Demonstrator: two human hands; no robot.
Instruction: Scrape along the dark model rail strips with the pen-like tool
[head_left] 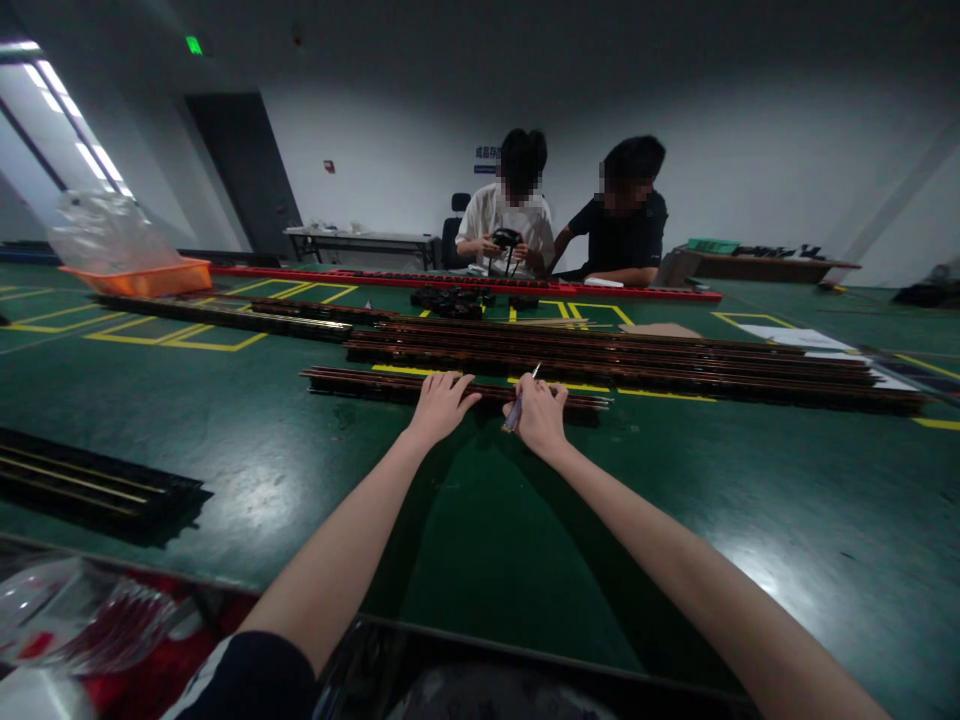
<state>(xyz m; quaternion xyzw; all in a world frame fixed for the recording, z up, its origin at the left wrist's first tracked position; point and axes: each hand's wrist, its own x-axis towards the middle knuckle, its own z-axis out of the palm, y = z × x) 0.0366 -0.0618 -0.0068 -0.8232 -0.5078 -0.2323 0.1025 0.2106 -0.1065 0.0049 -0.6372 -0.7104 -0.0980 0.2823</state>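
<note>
A narrow dark strip with copper-coloured rails (360,382) lies crosswise on the green table in front of me. My left hand (441,405) rests on it, fingers stretched over the strip and thumb apart, gripping nothing. Further right along that strip, my right hand (543,415) is closed around a slim pen-like tool (512,416). The tool slants, its shiny tip up beyond my fingers and its pale grey end below them; I cannot tell its exact kind. Just behind lies a wide bundle of similar strips (637,358).
More strips lie at the near left (82,485) and far left (225,315). An orange tray (142,278) holds a clear plastic bag. Two people sit across the table, one handling a black object (507,238). White papers (802,338) lie at the right. Plastic bags (90,615) sit below the near edge.
</note>
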